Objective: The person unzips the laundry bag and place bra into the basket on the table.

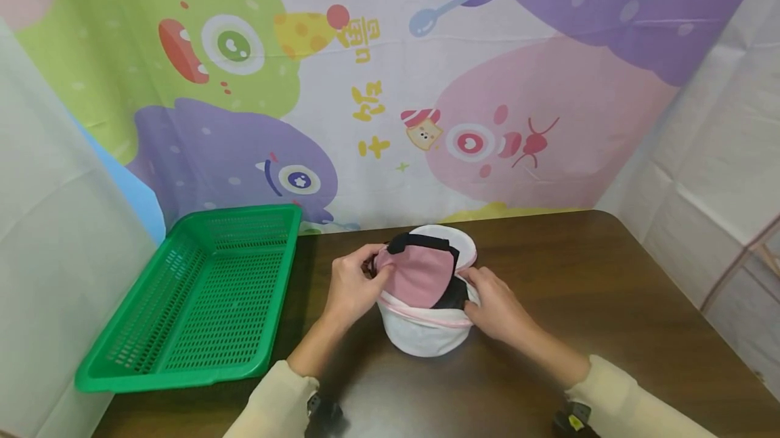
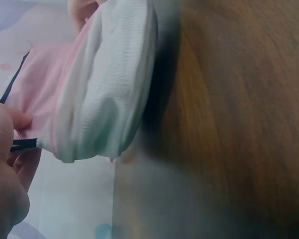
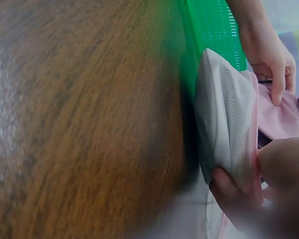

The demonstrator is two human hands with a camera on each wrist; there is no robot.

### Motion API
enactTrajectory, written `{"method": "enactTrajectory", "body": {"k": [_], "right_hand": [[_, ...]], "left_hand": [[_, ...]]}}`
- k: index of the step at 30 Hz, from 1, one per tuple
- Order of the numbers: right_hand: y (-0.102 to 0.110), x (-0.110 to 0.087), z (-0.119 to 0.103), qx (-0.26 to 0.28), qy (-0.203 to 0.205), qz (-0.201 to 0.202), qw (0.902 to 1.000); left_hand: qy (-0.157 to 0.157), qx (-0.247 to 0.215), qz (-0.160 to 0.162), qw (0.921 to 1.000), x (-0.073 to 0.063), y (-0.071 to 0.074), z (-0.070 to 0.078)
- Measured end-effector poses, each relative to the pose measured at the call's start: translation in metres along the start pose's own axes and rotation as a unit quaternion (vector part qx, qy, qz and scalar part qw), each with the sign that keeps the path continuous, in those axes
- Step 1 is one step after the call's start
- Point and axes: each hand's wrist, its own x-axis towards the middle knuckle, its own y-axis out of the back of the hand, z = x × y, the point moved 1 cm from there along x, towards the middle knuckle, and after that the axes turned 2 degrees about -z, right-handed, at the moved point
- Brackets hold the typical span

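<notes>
1. From my remote seat, the head view is filled at the back by a cartoon-printed curtain [image 1: 396, 66], which I take to be hung to screen off the workspace.
2. Below it I have a dark wooden table [image 1: 585, 275], its far edge meeting the curtain.
3. On the table's left stands a green basket [image 1: 225, 302], apart from the work; I judge that it sits there to be within the left arm's reach without crowding it.
4. Near the table's middle I see the white mesh bag [image 1: 423, 336], with pink edging. Its round flap [image 1: 462, 242] lies back toward the curtain, leaving the mouth uncovered.
5. The pink cloth [image 1: 420, 275] stands up out of that mouth, lower part inside, upper part above the rim. A black band [image 1: 420, 242] runs along its top.
6. The left hand [image 1: 356, 282] pinches the cloth's left side, thumb in front and fingers behind, probably because the edge gives a firm hold.
7. The right hand [image 1: 492, 302] grips the bag's right rim, with a digit pressed on the outer wall; I judge this steadies soft mesh that would otherwise sag. I cannot tell how deep its hidden fingers go.
</notes>
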Motion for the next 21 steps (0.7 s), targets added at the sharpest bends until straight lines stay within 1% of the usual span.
{"method": "enactTrajectory", "body": {"k": [3,4,6,8,11,12,13,14,18,19,21], "right_hand": [[-0.001,0.000,0.000,-0.002,-0.013,-0.004,0.9999],[0.001,-0.001,-0.003,0.003,-0.016,-0.005,0.9999],[0.011,-0.003,-0.019,0.014,-0.014,-0.008,0.9998],[0.025,-0.007,-0.039,0.023,-0.020,-0.012,0.9995],[0.046,-0.011,-0.068,0.030,-0.035,-0.036,0.9983],[0.042,-0.010,-0.063,0.025,-0.038,-0.039,0.9982],[0.044,-0.010,-0.066,0.026,-0.047,-0.046,0.9975],[0.041,-0.009,-0.063,0.015,-0.046,-0.043,0.9979],[0.038,-0.009,-0.060,0.023,-0.045,-0.039,0.9980],[0.044,-0.011,-0.069,0.029,-0.048,-0.041,0.9976],[0.040,-0.010,-0.063,0.035,-0.044,-0.039,0.9976]], "left_hand": [[0.002,-0.005,0.017,0.9998,0.001,0.003,0.001],[0.005,-0.007,0.020,0.9998,0.002,0.004,0.001],[0.016,-0.011,0.023,0.9996,0.002,0.005,0.003],[0.027,-0.014,0.023,0.9993,0.001,0.006,0.002],[0.043,-0.015,0.026,0.9986,-0.001,0.005,-0.001],[0.046,-0.015,0.028,0.9984,-0.001,0.004,-0.001],[0.050,-0.016,0.030,0.9982,-0.001,0.004,-0.002],[0.055,-0.016,0.030,0.9979,-0.001,0.004,-0.002],[0.080,-0.017,0.025,0.9963,0.000,0.005,0.001],[0.088,-0.020,0.023,0.9957,0.001,0.005,0.002],[0.102,-0.025,0.020,0.9942,0.001,0.007,0.004]]}}
